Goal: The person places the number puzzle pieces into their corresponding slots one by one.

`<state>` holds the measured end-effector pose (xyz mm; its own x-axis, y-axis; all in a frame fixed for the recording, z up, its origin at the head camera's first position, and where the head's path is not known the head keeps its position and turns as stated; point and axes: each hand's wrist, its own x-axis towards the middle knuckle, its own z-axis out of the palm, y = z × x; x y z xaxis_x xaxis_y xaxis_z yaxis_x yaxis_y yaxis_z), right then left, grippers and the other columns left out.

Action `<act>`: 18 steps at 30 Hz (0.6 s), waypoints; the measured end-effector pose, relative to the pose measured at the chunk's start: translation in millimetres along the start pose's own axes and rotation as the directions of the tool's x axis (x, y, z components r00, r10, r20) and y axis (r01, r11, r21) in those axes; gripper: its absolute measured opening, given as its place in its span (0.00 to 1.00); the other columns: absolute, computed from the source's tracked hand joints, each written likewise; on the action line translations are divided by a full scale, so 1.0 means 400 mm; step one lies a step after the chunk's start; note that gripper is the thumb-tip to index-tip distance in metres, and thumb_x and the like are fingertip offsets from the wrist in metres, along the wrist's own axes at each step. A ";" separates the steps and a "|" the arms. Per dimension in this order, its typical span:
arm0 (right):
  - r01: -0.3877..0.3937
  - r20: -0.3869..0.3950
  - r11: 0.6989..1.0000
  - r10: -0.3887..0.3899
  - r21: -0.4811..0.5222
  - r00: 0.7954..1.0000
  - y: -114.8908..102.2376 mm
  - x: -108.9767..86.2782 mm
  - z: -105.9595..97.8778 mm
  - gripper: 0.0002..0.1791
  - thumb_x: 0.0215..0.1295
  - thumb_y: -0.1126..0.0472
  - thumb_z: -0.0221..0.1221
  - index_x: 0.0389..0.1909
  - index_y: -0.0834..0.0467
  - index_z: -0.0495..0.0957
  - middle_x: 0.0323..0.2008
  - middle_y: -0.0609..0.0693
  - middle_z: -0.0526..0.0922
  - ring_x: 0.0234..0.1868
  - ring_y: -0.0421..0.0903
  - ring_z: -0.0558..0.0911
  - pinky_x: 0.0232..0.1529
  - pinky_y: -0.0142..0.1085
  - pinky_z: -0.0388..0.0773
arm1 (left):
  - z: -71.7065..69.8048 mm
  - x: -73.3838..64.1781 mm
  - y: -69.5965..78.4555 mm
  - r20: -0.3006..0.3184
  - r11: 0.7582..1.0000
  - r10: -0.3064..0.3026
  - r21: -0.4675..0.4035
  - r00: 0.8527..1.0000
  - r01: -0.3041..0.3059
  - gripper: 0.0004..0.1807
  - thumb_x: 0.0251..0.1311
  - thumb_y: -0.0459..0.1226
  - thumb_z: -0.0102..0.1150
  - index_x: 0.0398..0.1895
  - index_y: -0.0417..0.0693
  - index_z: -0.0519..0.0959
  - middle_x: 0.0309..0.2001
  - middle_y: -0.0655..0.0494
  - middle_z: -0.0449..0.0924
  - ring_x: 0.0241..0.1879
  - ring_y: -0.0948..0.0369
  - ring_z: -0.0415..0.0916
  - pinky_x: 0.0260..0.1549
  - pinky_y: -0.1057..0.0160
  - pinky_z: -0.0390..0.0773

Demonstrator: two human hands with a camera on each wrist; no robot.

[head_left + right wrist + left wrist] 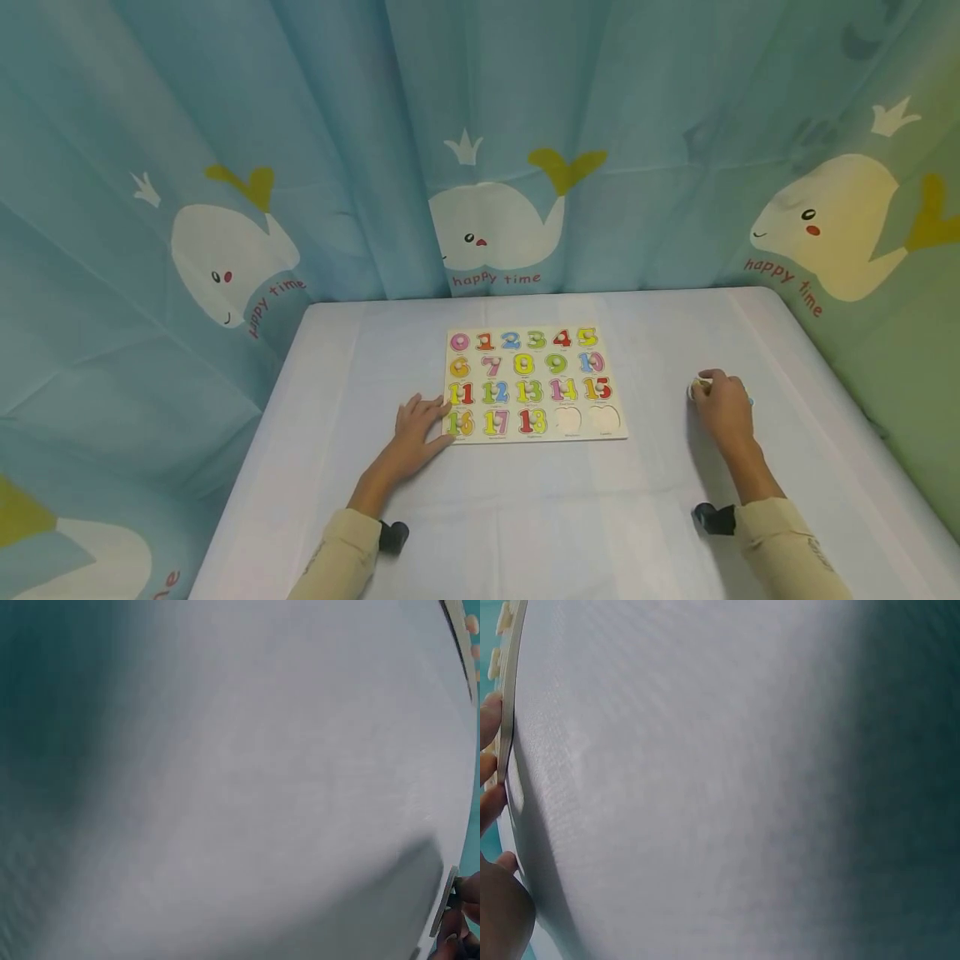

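A wooden number puzzle board (540, 439) lies on the white-covered table, with coloured number pieces seated in its rows. Two bare recesses (587, 420) show at the right end of its bottom row. My left hand (412, 433) rests at the board's lower left corner, fingers spread and touching its edge; the left wrist view shows the fingers (490, 724) against the side of the board. Well to the right of the board, my right hand (723, 408) pinches a flat number puzzle piece (444, 901) close over the table. The hand hides most of that piece in the head view.
A bit of blue (750, 401) peeks out at the right side of my right hand. Both wrists carry a small black camera (393, 537) near the sleeve cuff. Behind the table (555, 525) hangs a blue curtain (345, 150) printed with whales.
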<state>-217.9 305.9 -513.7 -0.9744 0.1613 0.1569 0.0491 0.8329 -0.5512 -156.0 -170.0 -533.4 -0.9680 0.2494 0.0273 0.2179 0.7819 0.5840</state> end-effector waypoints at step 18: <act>0.233 0.148 0.966 -0.248 0.114 0.957 -0.092 0.014 0.045 0.20 0.61 0.70 0.57 0.55 0.67 0.71 0.36 0.60 0.74 0.36 0.54 0.74 0.33 0.43 0.72 | 0.002 0.002 -0.002 -0.004 1.000 0.000 0.023 1.000 0.000 0.29 0.59 0.45 0.61 0.63 0.45 0.69 0.65 0.46 0.63 0.68 0.40 0.44 0.62 0.34 0.37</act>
<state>-229.0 266.7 -507.5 -0.9775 -0.1307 0.1657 -0.2044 0.7815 -0.5894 -157.0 -169.8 -534.6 -0.9684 0.2475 0.0304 0.2209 0.7945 0.5656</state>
